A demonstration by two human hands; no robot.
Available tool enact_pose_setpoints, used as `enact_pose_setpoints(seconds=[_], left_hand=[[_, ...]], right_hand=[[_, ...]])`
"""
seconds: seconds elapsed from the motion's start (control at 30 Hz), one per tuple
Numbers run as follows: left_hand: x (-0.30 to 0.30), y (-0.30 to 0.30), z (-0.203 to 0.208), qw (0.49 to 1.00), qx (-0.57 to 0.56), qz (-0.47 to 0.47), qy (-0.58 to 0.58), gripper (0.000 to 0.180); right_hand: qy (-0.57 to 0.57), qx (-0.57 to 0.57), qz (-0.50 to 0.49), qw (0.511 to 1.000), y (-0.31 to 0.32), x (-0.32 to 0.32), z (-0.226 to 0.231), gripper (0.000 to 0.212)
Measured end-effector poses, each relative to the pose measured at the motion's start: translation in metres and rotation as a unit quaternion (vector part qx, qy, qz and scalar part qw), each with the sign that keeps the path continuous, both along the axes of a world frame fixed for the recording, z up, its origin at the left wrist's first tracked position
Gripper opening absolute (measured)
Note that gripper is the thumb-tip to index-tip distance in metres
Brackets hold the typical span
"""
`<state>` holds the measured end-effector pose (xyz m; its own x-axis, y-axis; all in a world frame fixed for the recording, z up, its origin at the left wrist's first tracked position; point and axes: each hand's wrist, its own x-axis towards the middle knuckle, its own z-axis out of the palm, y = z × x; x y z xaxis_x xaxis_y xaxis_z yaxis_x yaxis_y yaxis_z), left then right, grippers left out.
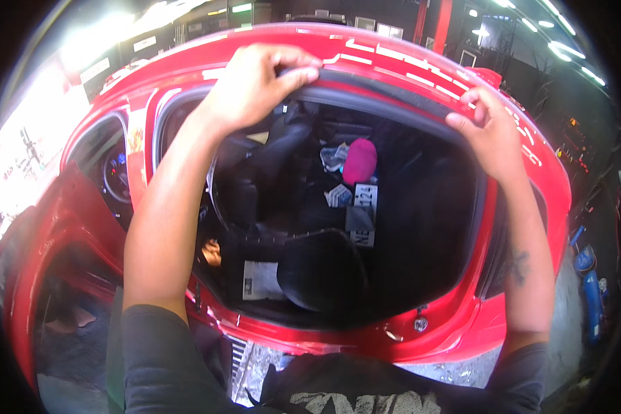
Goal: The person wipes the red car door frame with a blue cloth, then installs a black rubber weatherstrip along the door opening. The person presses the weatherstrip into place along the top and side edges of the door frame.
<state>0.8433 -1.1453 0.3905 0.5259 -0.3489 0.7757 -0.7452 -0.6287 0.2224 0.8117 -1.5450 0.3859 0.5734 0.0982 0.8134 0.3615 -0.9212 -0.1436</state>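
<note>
Both arms reach across the open doorway of a red car (pixel 421 48). My left hand (pixel 255 79) is at the far upper edge of the opening, its thumb and forefinger pinched together; whatever is between the tips is too small to make out. Farther right, my right hand (pixel 490 127) is by the same edge, with bent fingers and the thumb apart from the forefinger. A dark strip (pixel 393 91) runs along the roof edge between the two hands. Below it, a black rubber seal (pixel 400 114) borders the opening.
Inside lie a pink rounded item (pixel 359 161), a licence plate (pixel 363 237) and a paper sheet (pixel 259 279). An open red door (pixel 69 228) swings out at left. A latch striker (pixel 420 322) sits on the near sill. Blue equipment (pixel 592 297) stands at right.
</note>
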Motion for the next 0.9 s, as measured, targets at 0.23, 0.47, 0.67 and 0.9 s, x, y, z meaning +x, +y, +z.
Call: enact_pose_setpoints(seconds=[0.23, 0.47, 0.67, 0.9], left_hand=[[-0.019, -0.014, 0.010, 0.998, -0.004, 0.020, 0.051, 0.028], [-0.030, -0.011, 0.006, 1.000, 0.002, -0.003, 0.026, 0.025], [0.014, 0.001, -0.020, 0.942, 0.022, -0.108, -0.318, 0.018], [0.041, 0.008, -0.031, 0.899, 0.128, 0.010, -0.420, 0.029]], right_hand=[[-0.186, -0.222, 0.117, 0.950, 0.031, 0.003, -0.016, 0.028], [-0.081, -0.125, 0.109, 0.983, 0.058, 0.016, -0.008, 0.021], [-0.227, -0.200, 0.107, 0.947, 0.064, 0.025, -0.017, 0.020], [-0.308, -0.215, 0.103, 0.921, 0.076, 0.036, -0.031, 0.027]])
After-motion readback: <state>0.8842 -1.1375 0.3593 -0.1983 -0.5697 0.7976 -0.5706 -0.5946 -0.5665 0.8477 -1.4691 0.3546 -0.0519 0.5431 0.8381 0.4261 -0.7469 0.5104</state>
